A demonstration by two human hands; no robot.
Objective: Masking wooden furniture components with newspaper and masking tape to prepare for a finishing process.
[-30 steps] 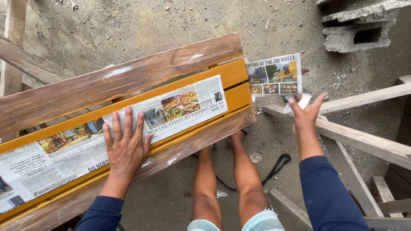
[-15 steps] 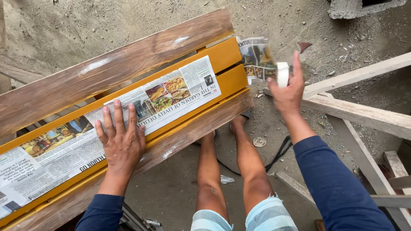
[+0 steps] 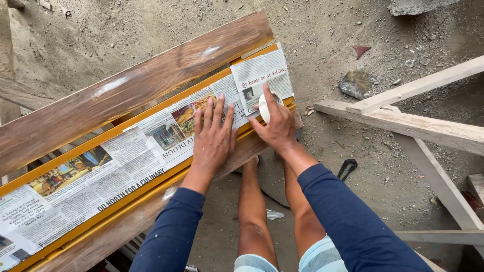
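Your roll of white tape (image 3: pixel 264 107) now sits at the far end of the yellow strip (image 3: pixel 132 131), pressed onto the newspaper (image 3: pixel 151 138) by your right hand (image 3: pixel 277 128), fingers curled around it; a second ago that hand was off to the side, open and empty. Your left hand (image 3: pixel 213 138) stays flat, fingers spread, pinning the paper just beside it. The strip runs between two wooden planks (image 3: pixel 126 95), above the dusty ground (image 3: pixel 353 166).

One camera only, worn on the head, looks steeply down and close at the left hand (image 3: pixel 213 138) and right hand (image 3: pixel 276 128); bare legs appear just below them.
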